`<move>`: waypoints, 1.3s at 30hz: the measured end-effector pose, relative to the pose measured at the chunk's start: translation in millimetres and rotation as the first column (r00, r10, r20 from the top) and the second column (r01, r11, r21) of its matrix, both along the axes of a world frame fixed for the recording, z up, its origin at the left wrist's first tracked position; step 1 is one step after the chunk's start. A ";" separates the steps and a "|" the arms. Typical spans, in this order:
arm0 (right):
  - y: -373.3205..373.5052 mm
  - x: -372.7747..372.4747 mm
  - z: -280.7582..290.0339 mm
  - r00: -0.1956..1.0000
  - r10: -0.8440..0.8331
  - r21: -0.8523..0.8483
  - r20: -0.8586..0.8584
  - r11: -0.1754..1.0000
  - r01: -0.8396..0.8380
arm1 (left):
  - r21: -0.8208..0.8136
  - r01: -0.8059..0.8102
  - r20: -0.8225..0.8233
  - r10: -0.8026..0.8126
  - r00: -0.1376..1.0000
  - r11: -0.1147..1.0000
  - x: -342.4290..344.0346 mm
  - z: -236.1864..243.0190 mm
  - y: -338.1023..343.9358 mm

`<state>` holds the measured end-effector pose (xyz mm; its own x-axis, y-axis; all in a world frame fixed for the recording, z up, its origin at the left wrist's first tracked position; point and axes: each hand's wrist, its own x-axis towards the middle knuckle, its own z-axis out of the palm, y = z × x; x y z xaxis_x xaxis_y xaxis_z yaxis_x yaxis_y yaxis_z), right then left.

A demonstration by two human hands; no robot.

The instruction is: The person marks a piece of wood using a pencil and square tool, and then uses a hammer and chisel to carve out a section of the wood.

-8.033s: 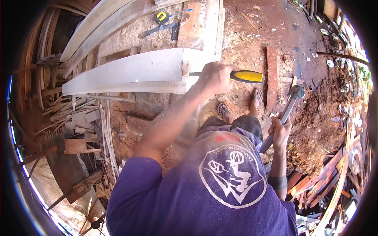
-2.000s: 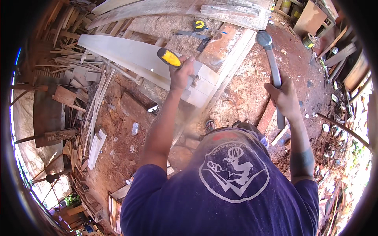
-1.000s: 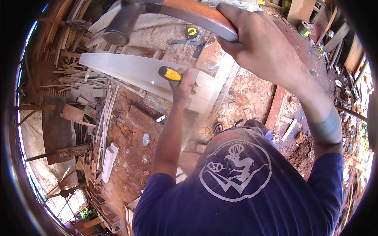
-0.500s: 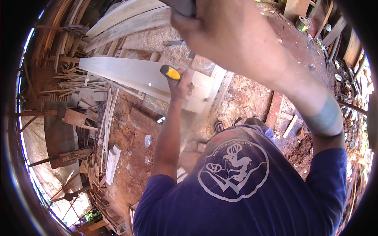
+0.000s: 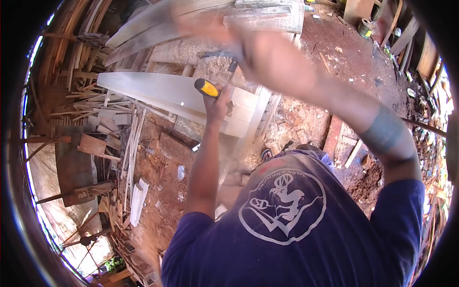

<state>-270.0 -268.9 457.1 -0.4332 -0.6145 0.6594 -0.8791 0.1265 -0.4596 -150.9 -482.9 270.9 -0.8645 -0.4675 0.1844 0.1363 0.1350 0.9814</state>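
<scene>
My left hand (image 5: 217,106) is closed around a chisel-like tool (image 5: 208,88) with a yellow and black handle. Its butt end points up, and the hand rests at a pale wooden board (image 5: 153,86), near the cut pieces at its right end. What the tool's lower end touches is hidden by my fingers. My right hand (image 5: 279,60) is raised above and to the right, smeared by motion. It grips a brownish tool (image 5: 205,25), perhaps a mallet, too blurred to make out fully. A dark metal tool (image 5: 233,64) shows between the hands.
Long planks (image 5: 153,24) lie beyond the board over a heap of shavings. Thin wood strips (image 5: 86,103) are piled at the left, with an offcut (image 5: 138,201) on the dirt floor. A tin can (image 5: 366,27) stands at the far right among scrap.
My right hand has moved down and away from the camera, with the blurred tool now swinging over the far planks. My left hand and the chisel-like tool stay about where they were.
</scene>
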 end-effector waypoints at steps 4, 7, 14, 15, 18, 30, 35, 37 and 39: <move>18.5 2.0 -24.0 0.973 -0.028 0.561 0.227 0.821 -0.107 | -0.051 -0.017 0.020 0.018 1.000 0.999 8.7 -9.7 -9.0; 34.2 0.0 -28.8 0.933 -0.120 0.431 0.338 0.902 -0.040 | -0.016 -0.069 -0.002 0.069 0.998 0.997 13.1 -7.0 -4.8; 100.4 -9.1 -51.8 0.735 -0.367 0.345 0.570 0.919 0.191 | -0.302 -0.147 -0.089 0.126 0.988 0.942 75.4 -11.3 30.5; 101.9 -9.3 -53.0 0.734 -0.366 0.351 0.571 0.918 0.185 | -0.297 -0.150 -0.084 0.131 0.988 0.943 71.7 -10.5 25.0; 102.8 -12.8 -52.8 0.668 -0.323 0.295 0.670 0.942 0.159 | 0.090 -0.127 -0.117 0.137 0.984 0.988 27.4 21.6 0.4; 94.0 -2.5 -56.4 0.659 -0.332 0.357 0.675 0.929 0.103 | -0.020 -0.058 -0.025 0.057 0.998 0.998 14.4 12.9 -0.2; 87.1 8.5 -63.2 0.728 -0.244 0.279 0.641 0.957 0.076 | -0.029 -0.098 -0.038 0.097 0.995 0.995 16.7 1.6 -2.2; 82.1 13.4 -60.6 0.779 -0.224 0.262 0.586 0.962 0.079 | -0.095 -0.112 -0.018 0.111 0.994 0.989 15.7 -3.6 2.3; 78.1 15.7 -52.3 0.849 -0.190 0.348 0.492 0.938 0.009 | -0.170 -0.122 -0.003 0.123 0.992 0.978 14.9 -4.9 5.6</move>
